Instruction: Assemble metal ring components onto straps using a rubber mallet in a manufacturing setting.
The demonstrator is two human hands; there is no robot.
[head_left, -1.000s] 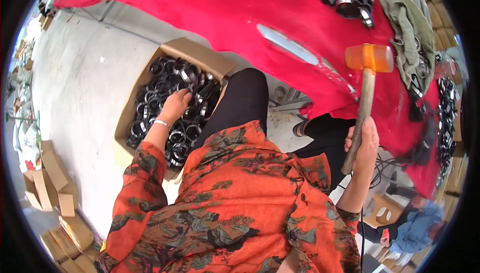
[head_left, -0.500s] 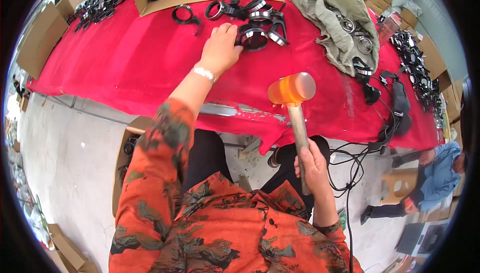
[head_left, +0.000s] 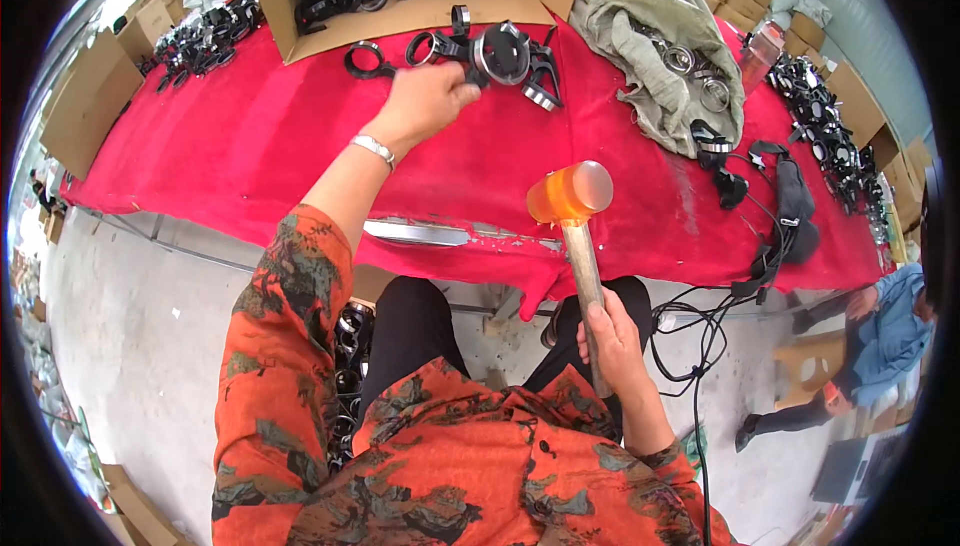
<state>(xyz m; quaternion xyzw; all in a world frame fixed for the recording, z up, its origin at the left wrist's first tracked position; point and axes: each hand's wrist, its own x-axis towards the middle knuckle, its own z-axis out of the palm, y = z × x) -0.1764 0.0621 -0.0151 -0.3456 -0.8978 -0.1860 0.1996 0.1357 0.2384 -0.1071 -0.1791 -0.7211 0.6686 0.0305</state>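
My left hand (head_left: pixel 428 104) is closed on the short black stem of a black ring-shaped part with a silver band (head_left: pixel 502 54). That part is tilted up over the loose parts on the red cloth. Beside my fingers lie another black ring part (head_left: pixel 365 60) and a black part with a silver-banded ring (head_left: pixel 541 96). In my right hand (head_left: pixel 613 338), fingers wrapped round its wooden handle, is a mallet (head_left: pixel 570 194) with an orange head. It points up and away from me, over the table's near edge.
An open cardboard box (head_left: pixel 420 8) full of black parts stands at the far side of the red-covered table (head_left: pixel 200 156). Rightward are a grey-green sack (head_left: pixel 650 86) of ring parts, a heap of black parts (head_left: pixel 825 136), a black strap and cables (head_left: pixel 690 346). A person (head_left: pixel 885 346) sits at far right.
My left hand has taken hold of a ring part and raised it from among the others. The mallet has shifted slightly left and is still in my right hand.
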